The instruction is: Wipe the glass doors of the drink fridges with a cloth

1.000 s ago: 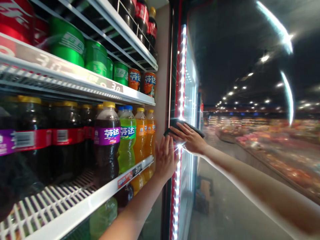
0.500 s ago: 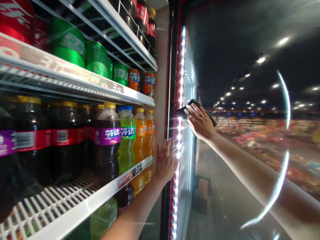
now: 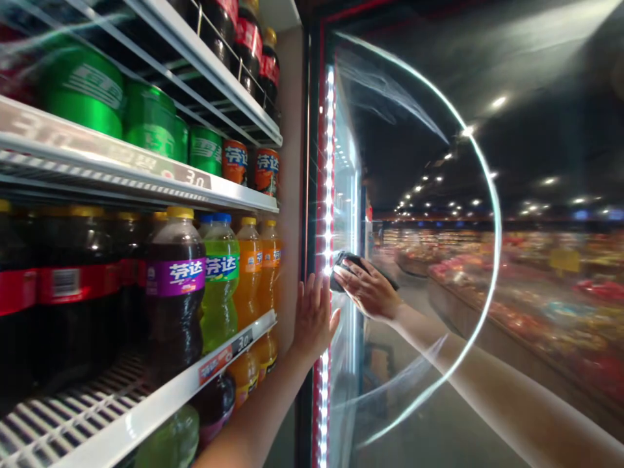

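Observation:
My right hand (image 3: 369,288) grips a dark cloth (image 3: 336,282), its fingers spread across the top. The cloth rests at the glass door (image 3: 390,162), right beside the lit LED strip (image 3: 330,130); part of it is hidden under the palm. My left hand (image 3: 313,318) holds nothing. Its fingers are stretched upward against the door frame (image 3: 306,195), between the drink shelves and the light strip, a short way left of the cloth.
To the left, a white wire shelf (image 3: 92,416) carries cola bottles (image 3: 78,279), a purple-labelled bottle (image 3: 175,279) and a green one (image 3: 220,279). Green cans (image 3: 80,91) stand above. Beyond the glass are blurred store displays (image 3: 550,305) and a curved reflection.
My right hand and the cloth have moved down along the light strip. The view has shifted to the right, and my left hand stays at the frame, its thumb now showing.

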A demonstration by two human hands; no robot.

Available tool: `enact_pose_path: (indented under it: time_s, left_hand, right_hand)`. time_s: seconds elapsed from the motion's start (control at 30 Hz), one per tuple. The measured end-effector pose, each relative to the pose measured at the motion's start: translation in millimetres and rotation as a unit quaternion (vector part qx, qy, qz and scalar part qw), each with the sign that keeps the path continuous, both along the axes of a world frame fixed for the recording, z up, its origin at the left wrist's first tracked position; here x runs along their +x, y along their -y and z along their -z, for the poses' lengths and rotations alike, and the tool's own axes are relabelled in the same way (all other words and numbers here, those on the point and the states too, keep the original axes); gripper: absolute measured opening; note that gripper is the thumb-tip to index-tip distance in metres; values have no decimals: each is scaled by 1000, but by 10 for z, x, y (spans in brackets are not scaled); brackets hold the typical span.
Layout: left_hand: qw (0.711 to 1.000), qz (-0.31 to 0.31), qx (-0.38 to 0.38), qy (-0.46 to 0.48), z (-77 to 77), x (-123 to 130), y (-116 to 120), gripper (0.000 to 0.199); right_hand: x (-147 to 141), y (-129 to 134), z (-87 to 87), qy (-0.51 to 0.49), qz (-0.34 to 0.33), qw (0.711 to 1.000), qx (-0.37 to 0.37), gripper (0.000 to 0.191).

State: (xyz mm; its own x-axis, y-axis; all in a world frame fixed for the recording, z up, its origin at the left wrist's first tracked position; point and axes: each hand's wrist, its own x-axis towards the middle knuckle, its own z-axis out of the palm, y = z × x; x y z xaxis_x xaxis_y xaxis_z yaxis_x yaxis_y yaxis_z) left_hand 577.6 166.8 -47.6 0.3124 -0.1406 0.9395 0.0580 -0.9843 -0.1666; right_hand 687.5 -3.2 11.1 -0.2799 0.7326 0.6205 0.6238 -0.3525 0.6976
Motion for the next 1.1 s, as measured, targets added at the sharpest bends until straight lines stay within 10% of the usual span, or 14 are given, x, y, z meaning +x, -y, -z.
enact_pose_path:
  time_s: [0.17,0.4,0.67,0.8,0.93,1.1]
  left_hand:
    - [1000,15,1,6,-62,94,107,90]
    - [1000,13,7,11,18,98,109,86]
    - [999,38,-3,-3,-90,275,368,88]
    - [999,49,15,-3,26,300,390,87]
    - [998,62,12,16,45,353,387,85]
    - [995,94,11,33,-86,500,542,83]
  right_hand:
    - [-23,241,-335,-36,53,989,132,58]
    - [-136,301,506,-38,81,989,117,60]
    - [-11,543,-116,-62,99,978,171,56]
    - [-24,865,334,-68,139,945,290,58]
    - [-84,817,709,-69,153,958,232,56]
    - [7,840,179,-41,150,971,183,51]
